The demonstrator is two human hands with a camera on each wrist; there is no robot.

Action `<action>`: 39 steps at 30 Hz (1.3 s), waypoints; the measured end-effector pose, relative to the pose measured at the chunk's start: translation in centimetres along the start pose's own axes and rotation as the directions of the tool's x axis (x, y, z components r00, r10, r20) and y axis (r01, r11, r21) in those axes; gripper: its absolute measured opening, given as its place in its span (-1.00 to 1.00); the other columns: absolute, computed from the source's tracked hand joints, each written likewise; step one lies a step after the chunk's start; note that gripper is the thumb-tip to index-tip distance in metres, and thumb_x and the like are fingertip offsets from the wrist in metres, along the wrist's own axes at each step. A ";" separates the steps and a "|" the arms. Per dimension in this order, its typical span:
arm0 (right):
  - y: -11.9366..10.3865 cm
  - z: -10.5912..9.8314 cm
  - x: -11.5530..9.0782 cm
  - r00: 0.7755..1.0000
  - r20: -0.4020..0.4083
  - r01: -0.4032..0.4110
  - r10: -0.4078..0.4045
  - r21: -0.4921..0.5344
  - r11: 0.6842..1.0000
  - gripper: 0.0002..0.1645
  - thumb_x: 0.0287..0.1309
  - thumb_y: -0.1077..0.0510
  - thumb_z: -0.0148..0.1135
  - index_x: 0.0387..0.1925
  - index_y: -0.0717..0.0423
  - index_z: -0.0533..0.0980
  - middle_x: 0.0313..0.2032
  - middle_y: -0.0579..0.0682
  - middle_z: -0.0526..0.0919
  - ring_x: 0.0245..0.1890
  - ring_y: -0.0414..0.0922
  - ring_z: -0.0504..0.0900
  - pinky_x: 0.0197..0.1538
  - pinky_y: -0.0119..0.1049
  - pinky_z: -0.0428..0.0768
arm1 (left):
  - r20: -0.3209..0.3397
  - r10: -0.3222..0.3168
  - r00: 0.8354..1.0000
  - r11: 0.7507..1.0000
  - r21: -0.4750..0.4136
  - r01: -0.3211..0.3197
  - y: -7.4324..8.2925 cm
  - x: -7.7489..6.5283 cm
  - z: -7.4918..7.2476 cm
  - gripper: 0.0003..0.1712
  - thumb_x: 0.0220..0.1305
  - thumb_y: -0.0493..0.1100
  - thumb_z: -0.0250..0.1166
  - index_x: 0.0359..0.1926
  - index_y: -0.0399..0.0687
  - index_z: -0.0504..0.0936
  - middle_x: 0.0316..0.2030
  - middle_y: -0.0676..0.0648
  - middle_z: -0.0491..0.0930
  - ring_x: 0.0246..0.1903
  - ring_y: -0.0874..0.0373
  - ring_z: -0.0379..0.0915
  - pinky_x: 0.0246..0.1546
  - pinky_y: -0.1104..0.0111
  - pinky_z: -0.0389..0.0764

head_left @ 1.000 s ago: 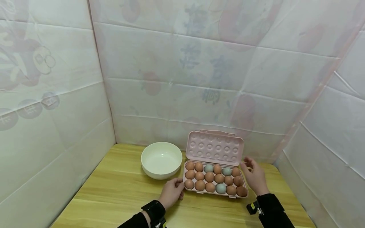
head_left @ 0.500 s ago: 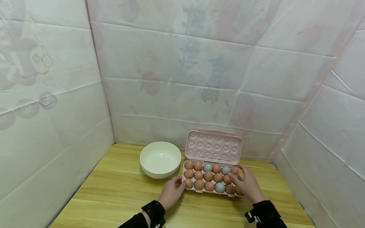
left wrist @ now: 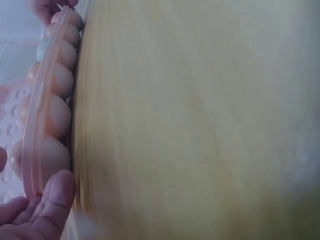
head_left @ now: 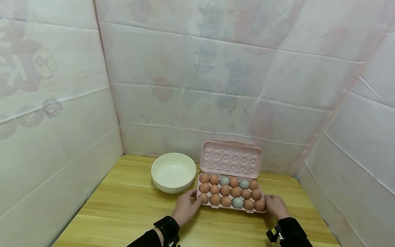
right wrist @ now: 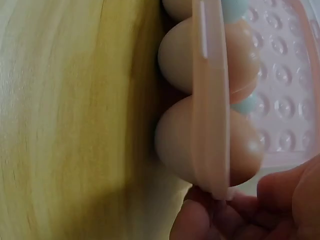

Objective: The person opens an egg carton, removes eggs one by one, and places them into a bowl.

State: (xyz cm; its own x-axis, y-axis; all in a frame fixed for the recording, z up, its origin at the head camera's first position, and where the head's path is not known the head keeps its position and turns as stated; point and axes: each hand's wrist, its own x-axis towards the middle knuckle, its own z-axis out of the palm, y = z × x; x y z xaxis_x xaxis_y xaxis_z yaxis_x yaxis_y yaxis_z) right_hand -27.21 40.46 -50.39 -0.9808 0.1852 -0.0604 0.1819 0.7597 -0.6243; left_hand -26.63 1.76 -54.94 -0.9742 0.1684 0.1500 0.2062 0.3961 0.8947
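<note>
A pink plastic egg box [head_left: 231,208] lies with its lid [head_left: 230,160] raised at the back. Brown eggs [head_left: 225,190] and a few pale blue-green eggs [head_left: 237,202] fill its tray in rows. My left hand [head_left: 186,207] holds the tray's left end, thumb at the near-left egg; in the left wrist view its fingers [left wrist: 59,195] lie against the end of the rim. At the opposite end my right hand [head_left: 276,207] grips the rim. The right wrist view has the fingertips [right wrist: 190,220] below the rim and the thumb [right wrist: 280,189] on the lid side.
A cream-white bowl [head_left: 173,173] stands just left of the egg box, with nothing in it. Both are on a yellow wood-grain table [head_left: 123,206]. Pale printed sheets [head_left: 185,68] hang as walls behind and on both sides.
My right hand came in over the tray's right side, then drew back to its right end and took hold of the rim. The left hand stays at the left end; the box has hardly moved.
</note>
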 end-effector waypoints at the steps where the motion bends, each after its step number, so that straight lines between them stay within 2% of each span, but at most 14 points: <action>1: 0.2 0.1 0.1 1.000 0.010 -0.011 0.010 0.023 1.000 -0.43 0.59 0.09 -0.18 0.07 0.48 0.60 -0.07 0.37 0.67 -0.22 0.04 0.62 -0.22 -0.23 0.54 | 0.001 0.000 1.000 1.000 0.000 0.000 0.0 0.0 0.0 -0.47 0.48 -0.07 0.37 0.26 -0.39 0.60 0.04 -0.28 0.71 -0.05 -0.03 0.74 -0.10 0.22 0.78; 4: 0.6 0.6 0.3 0.998 0.038 -0.048 0.045 0.091 0.995 -0.42 0.57 0.10 -0.15 0.16 0.53 0.55 -0.07 0.38 0.66 -0.32 -0.02 0.64 -0.34 -0.21 0.62 | -0.002 0.008 1.000 1.000 0.016 -0.008 -0.1 0.1 0.1 -0.46 0.47 -0.07 0.40 0.26 -0.40 0.60 0.04 -0.28 0.72 -0.10 0.02 0.73 -0.16 0.27 0.76; 8: 1.1 0.9 0.4 0.996 0.068 -0.060 0.051 0.131 0.990 -0.43 0.61 0.09 -0.12 0.23 0.54 0.52 -0.08 0.39 0.66 -0.38 -0.06 0.64 -0.39 -0.18 0.69 | -0.039 0.039 0.999 0.995 0.091 -0.035 -0.2 0.3 0.3 -0.42 0.42 0.02 0.44 0.22 -0.36 0.64 0.04 -0.25 0.72 -0.16 0.15 0.63 -0.15 0.31 0.67; 13: 1.4 1.1 0.7 0.993 0.085 -0.089 0.076 0.163 0.983 -0.43 0.63 0.08 -0.08 0.26 0.53 0.50 -0.25 0.21 0.65 -0.44 -0.10 0.59 -0.39 -0.20 0.70 | -0.066 0.087 0.994 0.985 0.153 -0.076 -0.2 0.5 0.6 -0.37 0.34 0.04 0.52 0.22 -0.34 0.65 0.00 -0.19 0.65 -0.23 0.17 0.50 -0.19 0.35 0.56; 16: 1.5 1.1 0.8 0.991 0.082 -0.119 0.105 0.183 0.976 -0.43 0.61 0.06 -0.04 0.25 0.51 0.52 -0.42 0.05 0.60 -0.53 -0.12 0.55 -0.43 -0.24 0.65 | -0.064 0.109 0.992 0.977 0.192 -0.094 -0.1 0.7 0.7 -0.33 0.31 0.05 0.55 0.26 -0.29 0.64 0.09 -0.20 0.63 -0.07 0.05 0.62 -0.04 0.23 0.67; 18: 1.8 1.1 0.9 0.990 0.081 -0.125 0.111 0.184 0.975 -0.43 0.61 0.05 -0.04 0.24 0.50 0.53 -0.50 -0.01 0.56 -0.58 -0.13 0.53 -0.45 -0.25 0.60 | -0.061 0.120 0.991 0.970 0.220 -0.104 0.0 0.7 0.7 -0.32 0.31 0.05 0.55 0.30 -0.24 0.64 0.18 -0.20 0.62 0.09 -0.01 0.64 0.12 0.12 0.69; 20: 1.9 1.1 0.9 0.990 0.077 -0.127 0.114 0.187 0.974 -0.44 0.61 0.05 -0.03 0.22 0.48 0.55 -0.56 -0.04 0.52 -0.62 -0.13 0.51 -0.47 -0.26 0.55 | -0.052 0.138 0.989 0.961 0.248 -0.121 0.2 0.7 0.7 -0.31 0.30 0.05 0.55 0.33 -0.20 0.63 0.21 -0.17 0.62 0.16 -0.03 0.63 0.20 0.05 0.67; 24: 2.1 1.1 1.1 0.990 0.083 -0.129 0.114 0.192 0.973 -0.44 0.62 0.05 -0.04 0.22 0.48 0.55 -0.58 -0.04 0.50 -0.63 -0.13 0.49 -0.47 -0.25 0.53 | -0.014 0.175 0.984 0.939 0.304 -0.162 0.5 0.8 0.6 -0.31 0.28 0.04 0.57 0.34 -0.14 0.64 0.15 -0.09 0.67 0.06 0.06 0.63 0.09 0.12 0.69; 28: 2.1 1.2 1.2 0.988 0.095 -0.141 0.125 0.188 0.972 -0.43 0.63 0.04 -0.05 0.26 0.48 0.53 -0.51 -0.02 0.51 -0.58 -0.12 0.49 -0.44 -0.25 0.54 | 0.027 0.195 0.980 0.921 0.338 -0.193 0.6 0.9 0.7 -0.44 0.26 0.03 0.58 0.22 -0.05 0.72 0.08 -0.04 0.71 0.00 0.12 0.64 -0.03 0.23 0.68; 33: 2.2 1.2 1.3 0.986 0.104 -0.151 0.133 0.184 0.971 -0.44 0.63 0.02 -0.07 0.20 0.45 0.55 -0.49 0.00 0.52 -0.57 -0.11 0.50 -0.43 -0.25 0.54 | 0.050 0.200 0.979 0.922 0.327 -0.205 0.5 1.2 0.7 -0.55 0.26 0.00 0.59 0.11 -0.03 0.76 -0.03 0.01 0.70 -0.14 0.23 0.57 -0.16 0.34 0.61; 39: 2.3 1.0 1.3 0.985 0.104 -0.158 0.141 0.187 0.969 -0.48 0.62 0.00 -0.05 0.06 0.37 0.62 -0.51 -0.02 0.51 -0.58 -0.11 0.48 -0.45 -0.25 0.51 | 0.063 0.195 0.979 0.928 0.312 -0.205 0.5 1.6 0.6 -0.62 0.27 -0.02 0.58 0.05 -0.04 0.77 -0.27 0.12 0.63 -0.32 0.33 0.43 -0.30 0.43 0.49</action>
State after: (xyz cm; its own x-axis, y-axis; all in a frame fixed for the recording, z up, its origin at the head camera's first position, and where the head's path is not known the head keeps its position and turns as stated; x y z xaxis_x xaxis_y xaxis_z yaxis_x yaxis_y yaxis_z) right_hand -28.11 41.80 -52.68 -0.9474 0.2244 -0.2282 0.3185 0.5904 -0.7416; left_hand -28.00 2.75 -54.49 -0.9075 0.2991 0.2950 0.4197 0.6145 0.6680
